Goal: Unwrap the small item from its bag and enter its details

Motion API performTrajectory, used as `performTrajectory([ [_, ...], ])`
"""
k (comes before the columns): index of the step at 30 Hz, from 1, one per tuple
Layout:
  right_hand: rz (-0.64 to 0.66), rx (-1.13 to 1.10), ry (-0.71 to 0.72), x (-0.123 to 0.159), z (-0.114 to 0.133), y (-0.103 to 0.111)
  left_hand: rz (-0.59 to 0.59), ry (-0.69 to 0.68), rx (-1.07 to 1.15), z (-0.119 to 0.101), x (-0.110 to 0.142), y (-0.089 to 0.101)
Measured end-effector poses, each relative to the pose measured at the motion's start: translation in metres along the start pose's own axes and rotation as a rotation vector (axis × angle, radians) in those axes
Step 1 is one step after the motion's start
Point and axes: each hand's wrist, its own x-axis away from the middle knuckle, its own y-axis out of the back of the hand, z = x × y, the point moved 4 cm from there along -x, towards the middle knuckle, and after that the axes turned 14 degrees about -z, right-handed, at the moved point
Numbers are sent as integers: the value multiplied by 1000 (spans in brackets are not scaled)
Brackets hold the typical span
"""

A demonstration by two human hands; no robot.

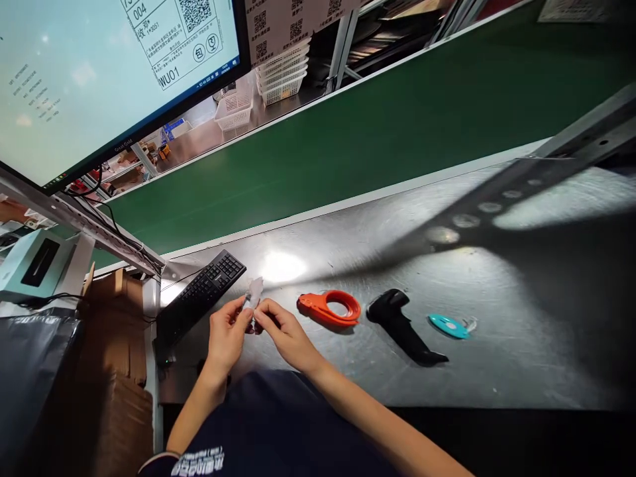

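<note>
Scrap (255,291) of pale material sat pinched between my left hand (227,336) and right hand (284,333) just above the table (521,358) by the keyboard (199,298), and I judged a light, fingertip-only grip best there.

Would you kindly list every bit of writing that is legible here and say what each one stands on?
"004" on the label shown on the monitor.
"WU01" lower on the same label.
Its QR code and smaller characters are too small to read.
The printed sheets carry QR codes; their text is unreadable.
The print on the person's clothing is blurred.
</note>
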Motion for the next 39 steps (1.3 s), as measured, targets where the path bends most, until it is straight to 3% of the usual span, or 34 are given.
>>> performTrajectory([
  [6,-62,-22,3,1,-5,-3,-29,-145,-285,-9,1,0],
  [14,-88,-17,66,2,-8,1,-53,-237,-473,-6,1,-4],
  [23,-114,0,126,6,-13,8,42,-133,-298,-4,6,-12],
  [28,-96,137,170,6,-5,11,71,-104,-233,-5,1,-6],
  [34,-82,323,261,8,8,12,30,-51,-277,-10,-4,-3],
  [39,-105,335,261,11,8,10,6,-151,-410,-15,1,-5],
])
